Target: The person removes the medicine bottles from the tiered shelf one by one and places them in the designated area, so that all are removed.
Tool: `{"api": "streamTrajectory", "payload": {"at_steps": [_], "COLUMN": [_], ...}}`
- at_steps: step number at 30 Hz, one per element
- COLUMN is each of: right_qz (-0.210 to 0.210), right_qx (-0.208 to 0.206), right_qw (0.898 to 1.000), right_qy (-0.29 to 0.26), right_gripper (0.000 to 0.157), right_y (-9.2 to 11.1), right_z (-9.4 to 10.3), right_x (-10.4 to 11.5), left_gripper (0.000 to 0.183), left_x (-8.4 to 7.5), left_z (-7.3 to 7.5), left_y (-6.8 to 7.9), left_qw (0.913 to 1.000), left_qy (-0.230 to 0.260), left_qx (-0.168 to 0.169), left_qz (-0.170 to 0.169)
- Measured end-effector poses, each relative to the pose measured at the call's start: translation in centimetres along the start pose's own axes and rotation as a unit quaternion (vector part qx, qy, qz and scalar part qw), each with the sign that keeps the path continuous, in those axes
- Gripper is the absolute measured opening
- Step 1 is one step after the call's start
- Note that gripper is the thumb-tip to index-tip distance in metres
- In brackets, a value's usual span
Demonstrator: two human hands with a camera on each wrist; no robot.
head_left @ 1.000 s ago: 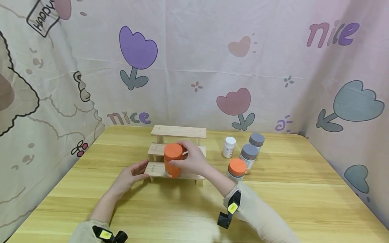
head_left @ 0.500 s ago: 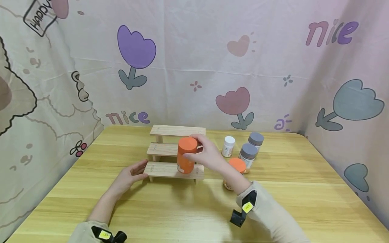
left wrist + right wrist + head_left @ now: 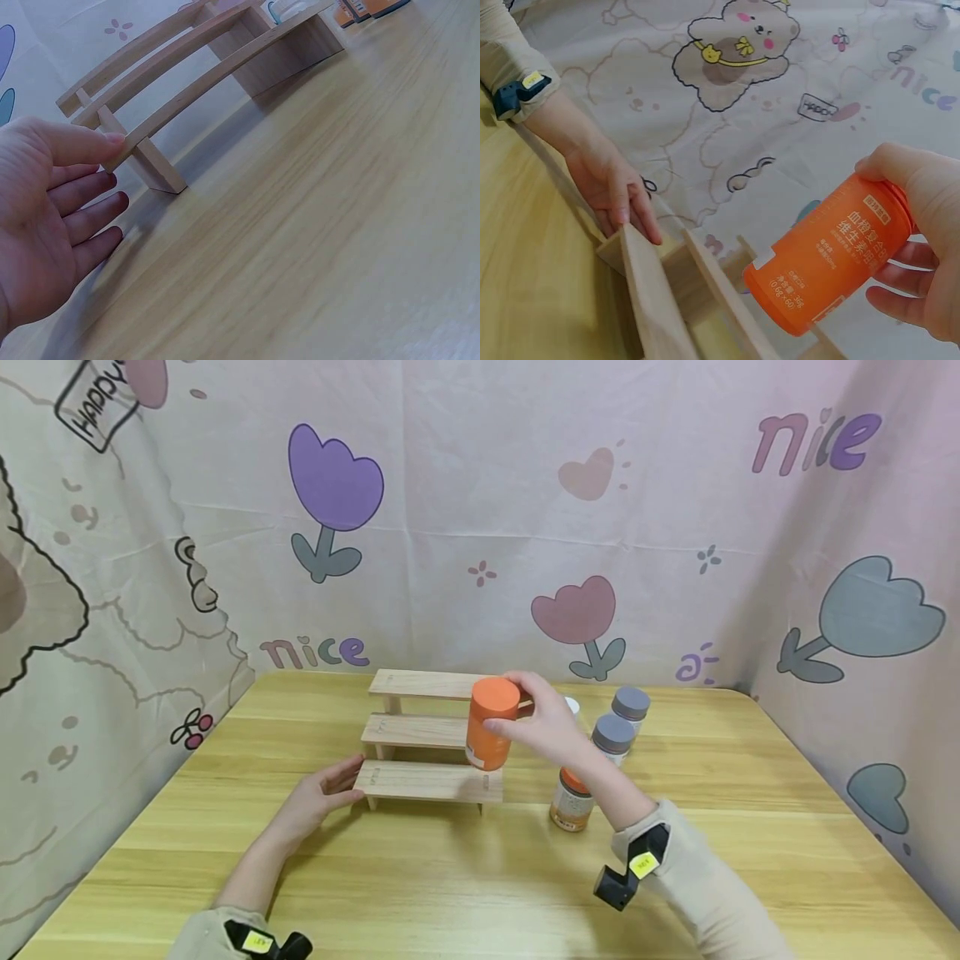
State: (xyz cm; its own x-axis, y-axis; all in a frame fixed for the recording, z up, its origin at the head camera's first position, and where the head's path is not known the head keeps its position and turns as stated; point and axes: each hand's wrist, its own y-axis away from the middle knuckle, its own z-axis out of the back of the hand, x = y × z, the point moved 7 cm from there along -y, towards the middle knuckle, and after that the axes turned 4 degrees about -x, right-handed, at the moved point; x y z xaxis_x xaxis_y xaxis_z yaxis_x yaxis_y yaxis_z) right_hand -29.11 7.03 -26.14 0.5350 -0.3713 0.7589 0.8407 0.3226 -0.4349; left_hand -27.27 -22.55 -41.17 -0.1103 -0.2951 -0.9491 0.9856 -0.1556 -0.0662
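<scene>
My right hand (image 3: 551, 722) holds an orange supplement bottle (image 3: 491, 727) by its side, thumb and fingers round it. The bottle has an orange lid and is raised near the right end of a three-step wooden display rack (image 3: 427, 782). White printing shows on the bottle (image 3: 829, 255) in the right wrist view, where it tilts. At the rack's left end, my left hand (image 3: 311, 802) pinches the lowest step. In the left wrist view the thumb of this hand (image 3: 45, 202) lies on the step's end, the other fingers below it.
Right of the rack stand an orange-lidded jar (image 3: 572, 806), two grey-lidded bottles (image 3: 630, 703) and a small white bottle (image 3: 572, 704), mostly hidden by my right hand. A printed cloth (image 3: 450, 527) hangs behind the wooden table (image 3: 420, 885).
My right hand has lifted the orange supplement bottle from above the lowest step and carried it right and upward. My left hand has stayed at the rack's end.
</scene>
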Motion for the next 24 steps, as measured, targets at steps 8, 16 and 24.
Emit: {"api": "streamTrajectory", "payload": {"at_steps": [8, 16, 24], "right_qz": [-0.014, -0.011, -0.009], "right_qx": [-0.027, -0.055, -0.101], "right_qw": [0.999, 0.998, 0.995], "right_qy": [-0.009, -0.009, 0.000], "right_gripper": [0.050, 0.048, 0.046], "right_y": [0.1, 0.3, 1.0], "right_z": [2.6, 5.3, 8.4], "right_x": [0.1, 0.2, -0.6], "left_gripper": [0.067, 0.068, 0.066], "left_x": [0.0, 0.2, 0.0], "left_z": [0.0, 0.0, 0.0], "left_y": [0.0, 0.1, 0.1], "left_qw": [1.0000, 1.0000, 1.0000], "left_qy": [0.000, 0.004, 0.007], "left_qx": [0.001, 0.002, 0.001], "left_qz": [0.001, 0.006, -0.001]}}
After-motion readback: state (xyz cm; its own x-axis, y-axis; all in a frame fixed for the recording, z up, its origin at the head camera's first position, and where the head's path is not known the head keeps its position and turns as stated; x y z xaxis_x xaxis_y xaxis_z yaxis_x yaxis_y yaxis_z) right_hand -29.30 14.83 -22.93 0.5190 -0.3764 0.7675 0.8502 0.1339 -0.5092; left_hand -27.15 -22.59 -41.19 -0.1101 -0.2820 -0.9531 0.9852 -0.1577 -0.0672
